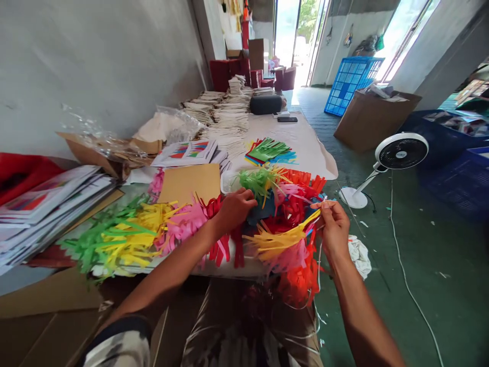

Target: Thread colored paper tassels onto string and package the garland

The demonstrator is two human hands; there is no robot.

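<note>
My right hand (333, 224) pinches the top of a yellow paper tassel (280, 239) at the table's right edge. From there a string of pink and red paper tassels (300, 278) hangs down over my lap, with white cord trailing. My left hand (237, 206) is beside a green paper tassel (255, 181) and a white plastic tray (228, 182). Its fingers are curled together, and what they hold, if anything, is hidden. Under my left forearm lie more tassels: green, yellow (133, 237) and pink (183, 227). Behind, a fanned pile of cut tissue strips (270, 151) lies flat.
Stacks of printed sheets (49, 204) and a brown card (191, 182) lie on the left. Farther back are piled pale bundles (229, 114), a black case (265, 104) and a phone (287, 119). A white fan (401, 151) stands on the floor at right, near a cardboard box (374, 117).
</note>
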